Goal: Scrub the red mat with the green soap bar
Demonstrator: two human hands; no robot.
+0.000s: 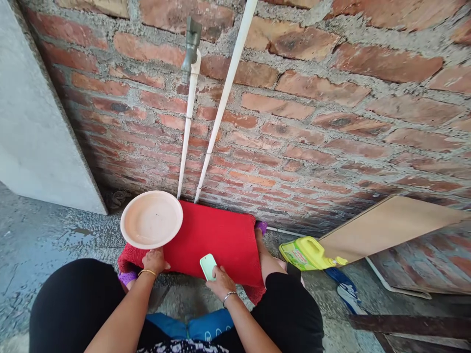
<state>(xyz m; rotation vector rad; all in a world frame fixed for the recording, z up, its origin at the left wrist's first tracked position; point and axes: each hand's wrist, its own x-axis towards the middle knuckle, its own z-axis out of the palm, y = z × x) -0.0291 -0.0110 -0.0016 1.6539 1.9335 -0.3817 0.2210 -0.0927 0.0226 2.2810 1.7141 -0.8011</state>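
1 yellow jug (303,252) right | 2 tall pipes (226,98) far | 1 basin (152,220) hides some red mat (221,235) | left hand (154,260) by basin, can't tell grip | right hand (221,283) curled round green brush (208,265)

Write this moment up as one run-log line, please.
left hand: at near rim of pink basin | right hand: gripping pale green item over red cloth | yellow jug: beside tan board

The left forearm (123,314) and right forearm (250,323) converge forward. The left hand (154,261) is back-upward, thumb toward the right hand (222,283), fingertips hidden. The right hand, nearer the body, is closed in a grip. The left knee (79,294) and right knee (296,304) flank both hands.
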